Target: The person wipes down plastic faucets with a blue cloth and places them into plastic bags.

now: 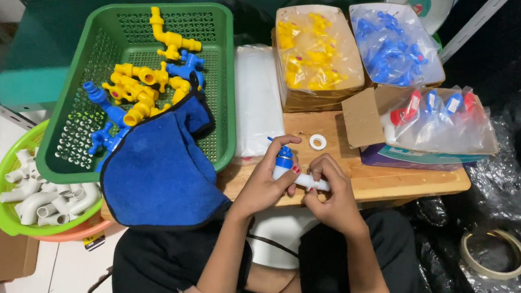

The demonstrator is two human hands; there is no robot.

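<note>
My left hand [268,182] grips a plastic tap [286,167] with a blue handle and white body, held over the front edge of a wooden board [397,179]. Fingers of my right hand [331,195] pinch the tap's white threaded end. A small white roll of tape [317,142] lies on the board just beyond my hands. To the left, a green basket [82,85] holds several yellow and blue taps [142,87], and a blue cloth [160,162] hangs over its near rim.
Cardboard boxes at the back hold bags of yellow parts [314,46] and blue parts [391,41]; another box [447,123] holds bagged red and blue handles. A lime bowl [3,211] of white elbows sits lower left. A tape ring [493,254] lies on black plastic at right.
</note>
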